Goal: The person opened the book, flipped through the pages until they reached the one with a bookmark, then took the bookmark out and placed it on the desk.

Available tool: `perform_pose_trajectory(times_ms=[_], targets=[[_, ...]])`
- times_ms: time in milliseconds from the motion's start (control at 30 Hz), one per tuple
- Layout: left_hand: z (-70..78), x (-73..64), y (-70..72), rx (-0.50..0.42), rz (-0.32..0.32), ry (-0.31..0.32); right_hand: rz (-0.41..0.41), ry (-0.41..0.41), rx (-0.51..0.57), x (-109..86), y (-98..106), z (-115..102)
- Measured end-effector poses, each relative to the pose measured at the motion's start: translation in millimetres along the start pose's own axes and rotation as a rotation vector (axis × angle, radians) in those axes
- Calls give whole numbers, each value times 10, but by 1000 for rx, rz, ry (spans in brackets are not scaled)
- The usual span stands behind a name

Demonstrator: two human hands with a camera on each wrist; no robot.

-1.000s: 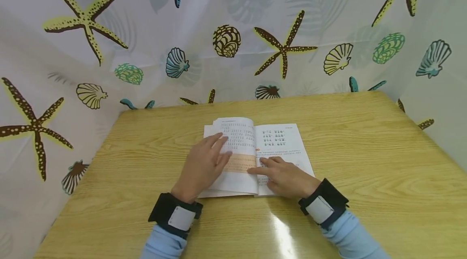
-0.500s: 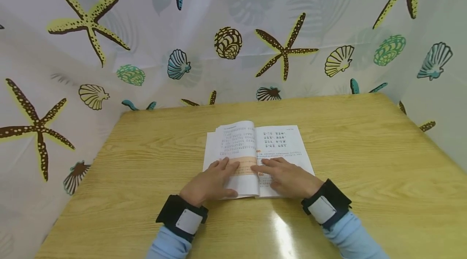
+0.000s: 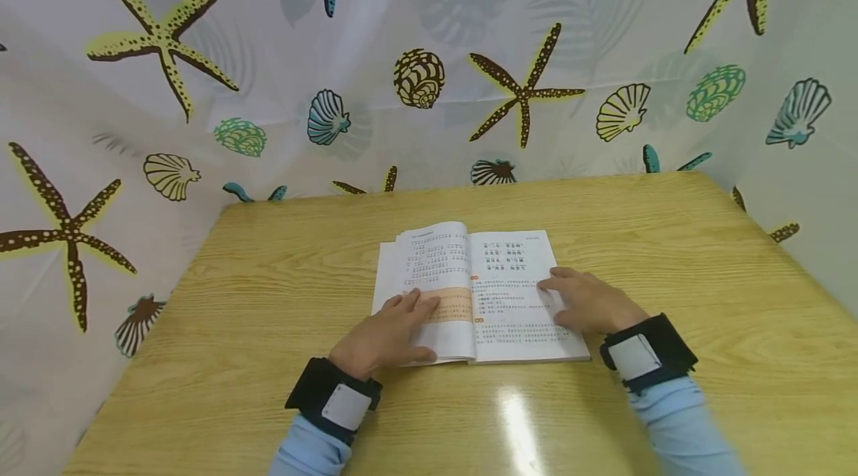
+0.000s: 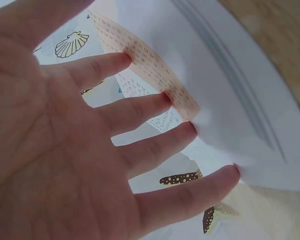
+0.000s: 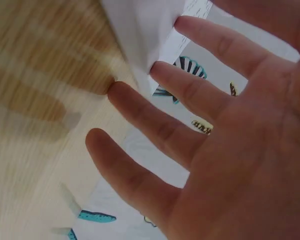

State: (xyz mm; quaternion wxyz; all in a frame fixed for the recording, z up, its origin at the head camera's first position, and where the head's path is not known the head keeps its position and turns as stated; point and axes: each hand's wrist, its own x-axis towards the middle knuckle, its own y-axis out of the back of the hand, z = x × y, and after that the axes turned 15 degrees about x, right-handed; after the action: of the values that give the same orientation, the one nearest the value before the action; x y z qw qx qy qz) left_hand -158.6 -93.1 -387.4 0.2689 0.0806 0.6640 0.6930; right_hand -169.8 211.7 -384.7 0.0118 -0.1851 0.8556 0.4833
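Note:
An open book (image 3: 516, 312) lies on the table, its left page (image 3: 436, 260) bulging slightly and carrying an orange text band. My left hand (image 3: 385, 336) rests on the lower part of that left page; in the left wrist view its spread, nearly straight fingers (image 4: 155, 105) touch the paper with their tips. My right hand (image 3: 590, 301) is at the outer edge of the right page. The right wrist view shows its fingers (image 5: 190, 90) spread, with two fingertips at the page edge and the others over the wood.
The book sits mid-table on a wood-grain tabletop (image 3: 281, 260). Behind and to both sides hangs a pale cloth (image 3: 268, 36) printed with starfish and shells. A bright reflection lies on the table in front of the book.
My left hand moved down the left page, its fingers flattening there, then stayed still. My right hand slid from the centre fold rightward to the right page's outer edge.

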Motion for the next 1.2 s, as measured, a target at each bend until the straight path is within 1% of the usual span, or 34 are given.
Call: perform_pose_trajectory(times_ms=[200, 333, 433, 567, 667, 833, 967, 1100, 1133, 1200], targets=[[-12, 3, -9, 18, 3, -10, 10, 20, 20, -19, 39, 63], [-12, 7, -11, 23, 12, -12, 14, 6, 17, -21, 37, 51], [-12, 9, -13, 15, 15, -10, 11, -22, 25, -19, 39, 43], [-11, 11, -17, 13, 14, -7, 14, -87, 40, -25, 50, 53], [-10, 15, -24, 18, 12, -4, 21, -108, 47, -36, 56, 69], [-12, 18, -35, 27, 6, -5, 27, -88, 45, -40, 57, 79], [-13, 17, -34, 35, 7, -10, 56, -68, 8, -41, 55, 62], [-10, 17, -34, 36, 9, -11, 111, -38, -14, -30, 47, 23], [-8, 17, -34, 36, 10, -10, 129, -31, -4, -25, 45, 13], [-8, 18, -37, 35, 8, -9, 172, -14, 49, -16, 44, -6]])
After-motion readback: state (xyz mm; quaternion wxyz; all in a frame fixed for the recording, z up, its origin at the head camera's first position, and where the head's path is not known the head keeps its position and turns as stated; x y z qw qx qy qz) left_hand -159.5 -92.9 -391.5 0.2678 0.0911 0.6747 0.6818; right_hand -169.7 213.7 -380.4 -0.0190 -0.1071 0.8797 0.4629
